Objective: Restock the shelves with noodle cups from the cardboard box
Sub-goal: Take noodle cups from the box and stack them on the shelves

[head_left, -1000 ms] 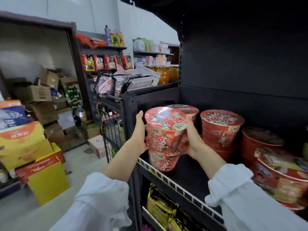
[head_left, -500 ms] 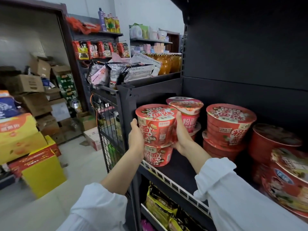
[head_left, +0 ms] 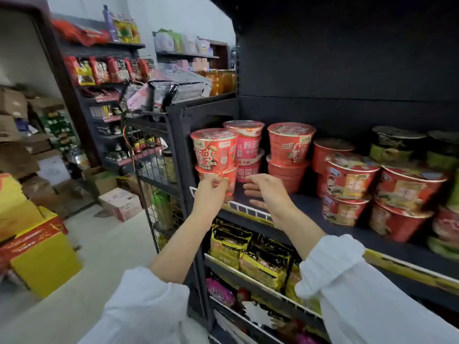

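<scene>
**Ana:** While both hands hang low at the shelf's front edge, the two-high stack of red noodle cups (head_left: 214, 157) stands at the shelf's left end, upright, lids level. The left hand (head_left: 211, 188) is at the stack's six o'clock, fingers (head_left: 218, 181) bunched at the bottom cup's wall. Pinching it or only touching it? I cannot tell through the blur.

**Ben:** And the right hand (head_left: 267, 192)?

**Ana:** At the stack's four o'clock, just beside it and apart, fingers spread and relaxed, holding nothing. My read is that the stack has been set down and the left hand is giving it a last nudge square.

**Ben:** Why stacked at all?

**Ana:** It matches the neighbours, I'd say. The pink cups (head_left: 247, 150) at its two o'clock and the red pair (head_left: 289, 155) at three o'clock are doubled up too, so the row packs tight under the shelf above. The white wire rail (head_left: 248, 209) along the front lip keeps cups from sliding off (handy with a tall stack).

**Ben:** Anything we can't see?

**Ana:** Plenty. The left hand covers the bottom cup's lower wall, so I can't see how it sits. Cartons are piled on the floor at nine o'clock, but which cardboard box holds the cups I can't pick out. The shelf's back is dark, the cups at far right are cut by the frame edge, and label print is too smeared to read.
</scene>
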Available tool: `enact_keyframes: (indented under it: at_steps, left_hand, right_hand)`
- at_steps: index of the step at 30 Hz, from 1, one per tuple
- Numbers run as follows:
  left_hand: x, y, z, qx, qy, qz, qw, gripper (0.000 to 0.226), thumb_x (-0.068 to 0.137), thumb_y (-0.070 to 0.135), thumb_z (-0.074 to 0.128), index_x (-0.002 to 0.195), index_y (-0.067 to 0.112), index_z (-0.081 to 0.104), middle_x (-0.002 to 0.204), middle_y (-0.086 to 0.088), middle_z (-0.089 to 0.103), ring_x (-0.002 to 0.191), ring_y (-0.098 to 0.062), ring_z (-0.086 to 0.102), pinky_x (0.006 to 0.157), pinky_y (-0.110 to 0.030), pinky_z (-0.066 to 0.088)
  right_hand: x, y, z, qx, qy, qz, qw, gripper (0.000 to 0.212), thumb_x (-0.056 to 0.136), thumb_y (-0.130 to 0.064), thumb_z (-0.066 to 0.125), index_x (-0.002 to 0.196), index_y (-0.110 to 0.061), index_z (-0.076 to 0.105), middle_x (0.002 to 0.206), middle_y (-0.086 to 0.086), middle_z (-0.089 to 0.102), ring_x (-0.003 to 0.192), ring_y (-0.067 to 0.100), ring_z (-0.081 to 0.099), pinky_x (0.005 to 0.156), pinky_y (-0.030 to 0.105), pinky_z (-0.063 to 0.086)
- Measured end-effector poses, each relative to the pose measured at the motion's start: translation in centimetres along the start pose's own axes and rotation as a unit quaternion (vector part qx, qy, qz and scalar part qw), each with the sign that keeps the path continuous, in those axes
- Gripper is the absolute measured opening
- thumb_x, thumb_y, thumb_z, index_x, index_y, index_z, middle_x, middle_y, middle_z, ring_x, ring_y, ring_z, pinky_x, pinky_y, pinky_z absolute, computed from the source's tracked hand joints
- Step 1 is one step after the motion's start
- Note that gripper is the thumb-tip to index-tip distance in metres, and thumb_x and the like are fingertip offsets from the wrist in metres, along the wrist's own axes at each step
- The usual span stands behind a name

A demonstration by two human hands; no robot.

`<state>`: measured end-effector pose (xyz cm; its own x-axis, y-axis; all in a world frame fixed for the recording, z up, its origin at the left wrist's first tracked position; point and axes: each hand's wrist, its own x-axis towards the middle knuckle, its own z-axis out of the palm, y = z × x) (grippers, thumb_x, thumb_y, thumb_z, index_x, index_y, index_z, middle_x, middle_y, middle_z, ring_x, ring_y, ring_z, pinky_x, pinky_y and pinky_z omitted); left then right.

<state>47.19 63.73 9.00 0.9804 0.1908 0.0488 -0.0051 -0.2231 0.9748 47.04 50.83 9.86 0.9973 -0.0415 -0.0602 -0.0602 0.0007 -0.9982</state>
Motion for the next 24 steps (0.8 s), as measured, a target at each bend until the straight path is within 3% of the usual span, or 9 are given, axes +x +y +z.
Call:
enact_keyframes:
  at_steps: [4,8,12,16,19,21,24]
  left_hand:
    - [-7.9,-0.2,2.4,0.052,-0.074,0.096,0.991,0.018,0.096,0.016,0.045,0.100,0.013,0.063,0.083,0.001,0.070,0.068,-0.012,0.067,0.066,-0.023,0.050]
    - [-15.7,0.2,7.3,0.064,-0.147,0.126,0.979,0.016,0.096,0.017,0.047,0.096,0.014,0.063,0.082,0.001,0.071,0.069,-0.012,0.068,0.068,-0.024,0.052]
    - [-23.4,1.1,14.1,0.064,-0.236,0.143,0.959,0.017,0.096,0.018,0.048,0.095,0.013,0.064,0.081,-0.001,0.070,0.067,-0.015,0.068,0.068,-0.029,0.053]
    - [-30.9,2.2,21.8,0.010,-0.350,0.060,0.935,0.021,0.098,0.016,0.044,0.093,0.011,0.063,0.078,-0.004,0.068,0.063,-0.015,0.065,0.058,-0.023,0.053]
    - [-37.8,2.4,29.6,0.009,-0.438,-0.009,0.899,0.021,0.097,0.015,0.045,0.089,0.011,0.063,0.080,-0.008,0.068,0.063,-0.017,0.064,0.059,-0.028,0.055]
    - [-42.7,2.8,34.7,0.027,-0.478,-0.013,0.878,0.020,0.096,0.014,0.046,0.094,0.007,0.064,0.080,-0.008,0.067,0.061,-0.016,0.064,0.062,-0.029,0.056]
    - [-49.4,3.6,41.6,0.045,-0.516,0.009,0.856,0.020,0.097,0.013,0.046,0.093,0.008,0.065,0.080,-0.004,0.066,0.061,-0.010,0.063,0.054,-0.020,0.054]
  right_hand:
    - [-8.8,0.8,-4.1,-0.043,0.044,-0.044,0.997,0.019,0.096,-0.020,0.048,0.095,-0.015,0.066,0.090,0.003,0.070,0.084,0.015,0.065,0.075,0.027,0.053]
    - [-17.0,1.7,-10.6,-0.079,0.121,-0.071,0.987,0.021,0.097,-0.015,0.045,0.092,-0.016,0.065,0.080,0.002,0.069,0.075,0.013,0.065,0.071,0.024,0.052]
    - [-24.7,3.1,-18.8,-0.099,0.206,-0.055,0.972,0.019,0.098,-0.012,0.044,0.101,-0.011,0.063,0.076,0.003,0.067,0.068,0.015,0.064,0.067,0.024,0.053]
    - [-31.6,4.5,-27.4,-0.098,0.274,0.000,0.957,0.018,0.098,-0.014,0.044,0.096,-0.012,0.062,0.069,0.001,0.066,0.058,0.012,0.060,0.056,0.019,0.048]
    - [-38.0,6.3,-35.5,-0.109,0.336,0.037,0.935,0.020,0.098,-0.016,0.045,0.093,-0.013,0.063,0.069,-0.001,0.066,0.057,0.011,0.059,0.056,0.020,0.049]
    - [-42.1,8.1,-40.8,-0.111,0.359,0.062,0.925,0.022,0.098,-0.017,0.045,0.087,-0.017,0.065,0.072,0.001,0.068,0.061,0.014,0.061,0.060,0.025,0.050]
    - [-47.3,10.7,-48.1,-0.124,0.377,0.102,0.912,0.028,0.097,-0.013,0.044,0.079,-0.017,0.065,0.079,0.009,0.066,0.066,0.021,0.060,0.058,0.028,0.047]
